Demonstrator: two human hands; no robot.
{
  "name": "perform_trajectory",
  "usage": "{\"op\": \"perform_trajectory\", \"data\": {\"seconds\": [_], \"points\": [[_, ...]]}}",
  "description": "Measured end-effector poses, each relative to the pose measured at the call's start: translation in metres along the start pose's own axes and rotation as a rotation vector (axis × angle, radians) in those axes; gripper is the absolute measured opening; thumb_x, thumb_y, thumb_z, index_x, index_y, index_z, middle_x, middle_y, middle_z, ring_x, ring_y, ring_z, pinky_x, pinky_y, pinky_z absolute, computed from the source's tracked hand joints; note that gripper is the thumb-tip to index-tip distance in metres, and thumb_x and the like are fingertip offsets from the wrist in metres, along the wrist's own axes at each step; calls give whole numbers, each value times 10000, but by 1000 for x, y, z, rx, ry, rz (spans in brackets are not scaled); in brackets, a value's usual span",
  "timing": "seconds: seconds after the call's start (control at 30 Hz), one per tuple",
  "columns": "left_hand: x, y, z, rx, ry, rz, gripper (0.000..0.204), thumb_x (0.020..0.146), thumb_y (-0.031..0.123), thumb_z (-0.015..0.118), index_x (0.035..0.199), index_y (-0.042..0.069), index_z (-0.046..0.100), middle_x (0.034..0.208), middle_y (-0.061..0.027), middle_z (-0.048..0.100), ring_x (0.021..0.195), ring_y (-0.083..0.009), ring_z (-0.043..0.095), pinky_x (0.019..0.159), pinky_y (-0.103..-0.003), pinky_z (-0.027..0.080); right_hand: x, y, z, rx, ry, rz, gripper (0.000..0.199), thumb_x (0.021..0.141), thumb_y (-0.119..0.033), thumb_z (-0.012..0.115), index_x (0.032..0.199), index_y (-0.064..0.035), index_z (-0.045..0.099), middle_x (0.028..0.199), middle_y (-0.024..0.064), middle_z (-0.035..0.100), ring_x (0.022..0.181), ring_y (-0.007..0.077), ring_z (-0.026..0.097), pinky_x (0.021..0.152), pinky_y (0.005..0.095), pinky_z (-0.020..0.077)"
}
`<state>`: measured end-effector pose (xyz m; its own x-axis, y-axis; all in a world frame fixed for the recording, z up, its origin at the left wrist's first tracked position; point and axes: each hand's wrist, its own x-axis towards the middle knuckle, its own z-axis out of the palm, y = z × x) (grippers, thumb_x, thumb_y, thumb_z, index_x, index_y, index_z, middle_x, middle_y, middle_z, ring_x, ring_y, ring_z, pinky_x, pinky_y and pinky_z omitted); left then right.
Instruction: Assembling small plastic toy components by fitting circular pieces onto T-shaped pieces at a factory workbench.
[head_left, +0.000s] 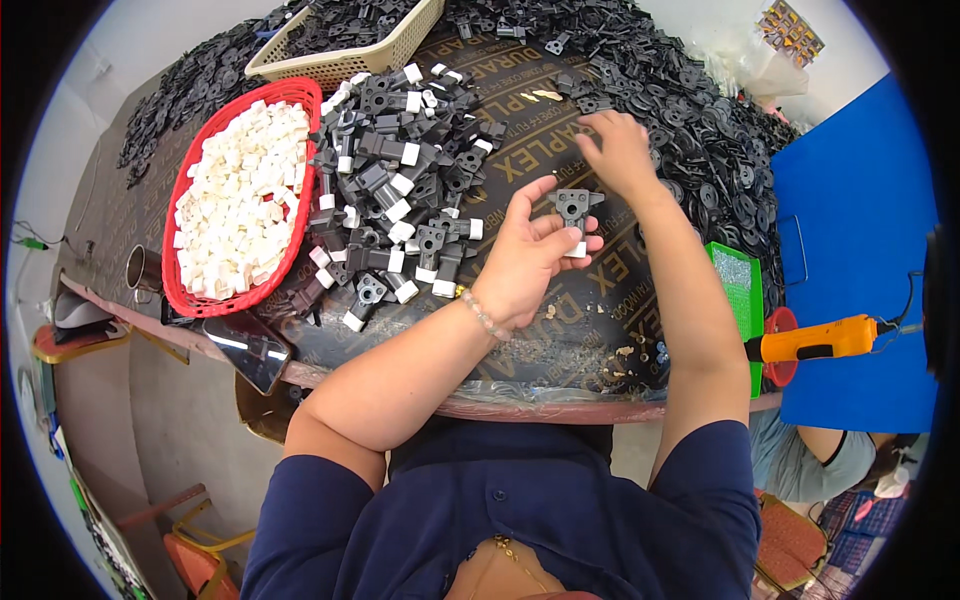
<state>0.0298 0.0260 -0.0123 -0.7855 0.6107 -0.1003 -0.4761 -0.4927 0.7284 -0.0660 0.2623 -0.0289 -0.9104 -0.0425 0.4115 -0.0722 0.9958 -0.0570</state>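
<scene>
The left hand (532, 262) pinches 1 white-tipped part (572, 205) right of the red basket (313, 110); the right hand (622, 155), loosely open, hovers by the black heap (705, 175) farther right. A slack grip could drop the part, while a stray left forearm (405, 360) could topple the pile (385, 148) beside the basket or knock off the phone (246, 352) near its end.

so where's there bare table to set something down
The table is mostly bare between the white-capped parts and right hand, and, crumbs aside, between the left hand and right forearm. Crowded: parts heaped beside the red basket, loose black pieces toward the right.
</scene>
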Motion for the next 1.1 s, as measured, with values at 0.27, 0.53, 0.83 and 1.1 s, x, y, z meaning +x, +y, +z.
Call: {"op": "perform_trajectory", "data": {"seconds": [0.27,0.53,0.83,1.1], "points": [[1,-1,-3,5,-7,12,587,979,16,574,1493,86,297,1197,-173,648,1029,-255,689,841,-342,554,20,-49,36,338,-102,-277,644,897,-185,673,1504,-172,461,1530,179,448,1314,408,503,1125,457,402],[-4,1,1,-18,-30,-3,544,984,8,508,1476,80,288,1182,-161,638,984,-218,689,804,-312,560,42,-73,30,305,-320,-247,359,857,-219,690,1175,-65,625,1220,174,651,1097,327,631,935,423,501],[1,-3,4,32,3,106,464,980,17,565,1393,101,370,1175,-179,644,972,-268,707,809,-349,567,-3,-20,-22,570,-790,-118,263,922,-213,523,816,-34,684,799,77,683,675,174,624,640,361,500],[16,2,-17,384,-10,76,474,940,60,642,1361,73,425,1081,-95,686,889,-126,650,694,-232,468,-116,-39,-97,562,-614,124,394,935,-330,671,1207,-47,637,940,129,697,842,282,664,772,378,527]]}}
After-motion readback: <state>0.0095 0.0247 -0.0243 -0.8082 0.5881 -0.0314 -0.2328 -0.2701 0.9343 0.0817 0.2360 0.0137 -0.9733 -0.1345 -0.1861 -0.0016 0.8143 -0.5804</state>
